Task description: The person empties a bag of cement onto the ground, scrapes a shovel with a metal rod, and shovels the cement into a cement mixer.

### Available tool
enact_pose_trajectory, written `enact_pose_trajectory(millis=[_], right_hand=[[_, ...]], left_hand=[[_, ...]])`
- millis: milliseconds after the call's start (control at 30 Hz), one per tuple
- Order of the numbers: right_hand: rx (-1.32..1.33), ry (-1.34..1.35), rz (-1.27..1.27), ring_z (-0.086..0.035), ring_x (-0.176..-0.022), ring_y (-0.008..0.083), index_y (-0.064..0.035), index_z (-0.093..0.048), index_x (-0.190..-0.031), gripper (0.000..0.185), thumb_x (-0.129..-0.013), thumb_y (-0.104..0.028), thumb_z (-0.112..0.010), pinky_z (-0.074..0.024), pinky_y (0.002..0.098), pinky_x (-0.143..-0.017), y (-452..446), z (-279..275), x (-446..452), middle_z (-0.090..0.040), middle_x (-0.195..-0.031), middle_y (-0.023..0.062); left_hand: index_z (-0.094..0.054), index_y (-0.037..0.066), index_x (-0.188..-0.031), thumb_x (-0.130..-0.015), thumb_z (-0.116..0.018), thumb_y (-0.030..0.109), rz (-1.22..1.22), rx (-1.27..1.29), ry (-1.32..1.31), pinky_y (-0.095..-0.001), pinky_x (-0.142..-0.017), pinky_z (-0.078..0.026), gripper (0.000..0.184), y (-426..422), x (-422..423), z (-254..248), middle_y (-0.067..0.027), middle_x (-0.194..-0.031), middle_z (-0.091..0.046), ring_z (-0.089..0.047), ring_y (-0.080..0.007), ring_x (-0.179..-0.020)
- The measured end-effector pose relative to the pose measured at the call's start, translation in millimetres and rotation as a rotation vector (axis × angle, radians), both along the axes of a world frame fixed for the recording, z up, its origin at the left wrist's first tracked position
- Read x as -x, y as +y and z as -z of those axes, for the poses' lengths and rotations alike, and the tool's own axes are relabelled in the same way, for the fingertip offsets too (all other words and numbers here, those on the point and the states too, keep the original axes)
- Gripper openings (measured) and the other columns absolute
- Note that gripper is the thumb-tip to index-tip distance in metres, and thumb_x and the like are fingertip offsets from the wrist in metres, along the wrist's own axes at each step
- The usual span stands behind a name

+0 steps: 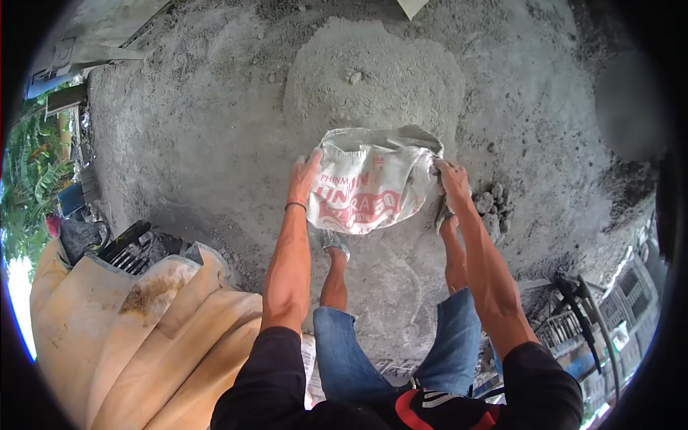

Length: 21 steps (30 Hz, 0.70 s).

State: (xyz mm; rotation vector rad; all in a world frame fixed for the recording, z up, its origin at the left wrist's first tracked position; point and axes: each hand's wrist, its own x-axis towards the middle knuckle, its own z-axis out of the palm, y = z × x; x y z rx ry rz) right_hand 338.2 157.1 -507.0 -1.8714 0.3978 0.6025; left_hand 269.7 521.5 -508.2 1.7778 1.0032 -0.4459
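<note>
A white cement bag (373, 190) with red print hangs between my hands, in front of my legs. Its upper edge is open and dusty grey inside. My left hand (304, 175) grips the bag's left side near the top. On the other side, my right hand (453, 185) is closed on the bag's upper right corner. Just beyond the bag lies a broad mound of grey powder (376, 79) with a small stone (355, 77) on it. How much the bag contains cannot be seen.
A large tan tarp (179, 337) lies in folds at the lower left. Several dark lumps (493, 204) sit on the dusty floor (193, 129) beside my right foot. Plastic crates (566, 326) and a dark bar stand at the lower right. Green plants (36, 165) show at the far left.
</note>
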Motion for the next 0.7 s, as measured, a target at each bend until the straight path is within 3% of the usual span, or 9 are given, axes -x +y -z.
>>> enact_pose_trajectory(millis=[33, 67, 200, 267, 367, 400, 467, 567, 700], right_hand=[[0.03, 0.324, 0.096, -0.046, -0.046, 0.012, -0.0049, -0.067, -0.081, 0.027, -0.087, -0.03, -0.059, -0.036, 0.0292, -0.046, -1.2, -22.5, -3.3, -0.051, -0.056, 0.001], [0.088, 0.296, 0.072, -0.049, -0.048, 0.0119, 0.0001, -0.067, -0.08, 0.033, -0.089, -0.031, -0.057, -0.0384, 0.0286, -0.045, -4.3, -23.1, 2.1, -0.054, -0.059, 0.0036], [-0.138, 0.336, 0.2, -0.047, -0.048, 0.0115, -0.0004, -0.068, -0.084, 0.031, -0.088, -0.03, -0.059, -0.0396, 0.0287, -0.046, -17.7, 14.1, 15.9, -0.052, -0.059, 0.0021], [-0.141, 0.373, 0.216, -0.048, -0.049, 0.0116, -0.0008, -0.068, -0.084, 0.031, -0.089, -0.03, -0.059, -0.0402, 0.0288, -0.046, -16.2, 22.5, 12.3, -0.053, -0.06, 0.0018], [-0.169, 0.391, 0.205, -0.049, -0.051, 0.0117, -0.0015, -0.066, -0.083, 0.03, -0.088, -0.031, -0.059, -0.0412, 0.0285, -0.046, -8.1, 27.2, 1.8, -0.054, -0.064, 0.0013], [-0.177, 0.368, 0.17, -0.049, -0.051, 0.0116, -0.0017, -0.065, -0.082, 0.03, -0.088, -0.031, -0.059, -0.0411, 0.0283, -0.046, -4.2, 26.4, -2.9, -0.054, -0.063, 0.001], [-0.207, 0.305, 0.154, -0.049, -0.051, 0.0114, -0.0019, -0.063, -0.078, 0.032, -0.088, -0.032, -0.059, -0.0403, 0.0283, -0.045, 0.5, 19.3, -7.5, -0.052, -0.061, 0.001], [-0.19, 0.37, 0.164, -0.045, -0.048, 0.0118, -0.002, -0.065, -0.079, 0.029, -0.089, -0.028, -0.058, -0.0351, 0.0289, -0.045, -6.9, 25.6, -2.8, -0.051, -0.058, 0.0019], [-0.241, 0.453, 0.271, -0.047, -0.047, 0.0123, -0.0013, -0.063, -0.075, 0.029, -0.087, -0.028, -0.06, -0.0371, 0.0297, -0.042, -18.0, 34.9, 12.3, -0.052, -0.058, 0.0031]], left_hand=[[-0.061, -0.008, -0.117, -0.089, -0.054, 0.054, 0.083, -0.106, 0.071, -0.0372, -0.088, -0.045, 0.069, -5.7, -11.8, -10.5, -0.0226, -0.112, -0.066, -0.063, -0.0289, -0.102], [-0.063, -0.005, -0.117, -0.089, -0.054, 0.056, 0.084, 0.083, 0.045, -0.0366, -0.089, -0.046, 0.068, -0.9, -15.9, 7.3, -0.0207, -0.11, -0.067, -0.063, -0.0284, -0.101], [-0.057, -0.006, -0.127, -0.091, -0.054, 0.058, 0.307, 0.114, 0.357, -0.0332, -0.093, -0.044, 0.073, 7.6, -19.6, 56.0, -0.0146, -0.124, -0.061, -0.058, -0.0211, -0.107], [-0.064, -0.004, -0.116, -0.088, -0.059, 0.057, 0.151, 0.189, 0.089, -0.0328, -0.086, -0.046, 0.067, 0.6, -21.6, 46.8, -0.0139, -0.107, -0.069, -0.062, -0.0201, -0.097], [-0.066, -0.004, -0.113, -0.086, -0.065, 0.051, 0.053, 0.303, -0.004, -0.0321, -0.083, -0.047, 0.061, -4.9, -35.2, 44.8, -0.0103, -0.103, -0.069, -0.059, -0.0167, -0.092], [-0.066, -0.004, -0.113, -0.086, -0.065, 0.051, 0.056, 0.3, 0.0, -0.0321, -0.083, -0.047, 0.061, -13.0, -39.7, 39.1, -0.0103, -0.103, -0.069, -0.059, -0.0167, -0.092], [-0.069, -0.003, -0.104, -0.086, -0.069, 0.044, 0.111, -0.107, -0.018, -0.0317, -0.079, -0.047, 0.05, -32.1, -50.5, 25.6, -0.0073, -0.096, -0.068, -0.056, -0.0136, -0.086], [-0.07, -0.003, -0.096, -0.087, -0.07, 0.035, 0.006, 0.215, 0.17, -0.0304, -0.072, -0.048, 0.039, -22.1, -36.0, 67.2, -0.0065, -0.088, -0.067, -0.058, -0.0133, -0.079], [-0.07, -0.003, -0.09, -0.086, -0.069, 0.026, -0.012, 0.114, 0.213, -0.0305, -0.064, -0.048, 0.029, -16.8, -30.1, 80.8, -0.0071, -0.084, -0.067, -0.058, -0.0137, -0.07]])
